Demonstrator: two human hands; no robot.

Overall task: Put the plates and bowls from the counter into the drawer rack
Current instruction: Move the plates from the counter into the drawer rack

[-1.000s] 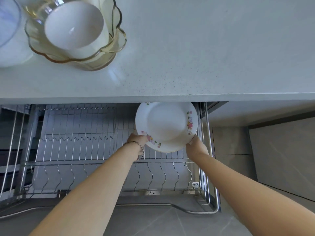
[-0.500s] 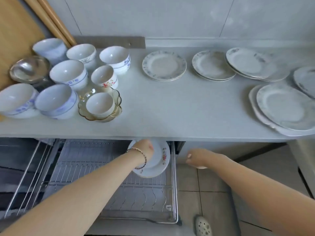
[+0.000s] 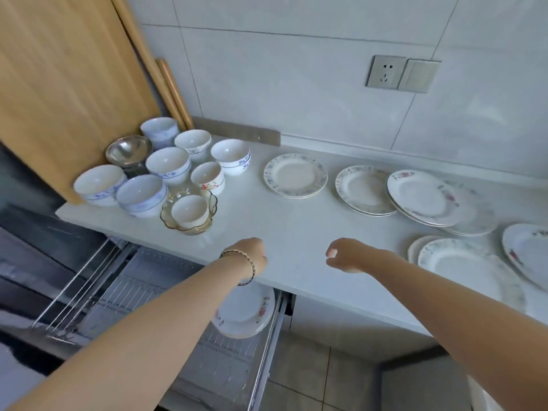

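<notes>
A white flowered plate stands in the right end of the open wire drawer rack under the counter. My left hand hovers over the counter's front edge, above that plate, holding nothing. My right hand hangs beside it, fingers loosely apart and empty. Several white bowls cluster at the counter's left, one of them inside a scalloped glass bowl. Flat plates lie in stacks along the back and right: one stack, another, a third, and nearer ones.
A wooden board and rolling pins lean on the wall behind the bowls. A steel bowl sits among them. A wall socket is above the plates. Tiled floor lies right of the drawer.
Both hands let go of the flowered plate, which now stands in the rack. They rose to counter height, and my view lifted from the drawer to the whole counter.
</notes>
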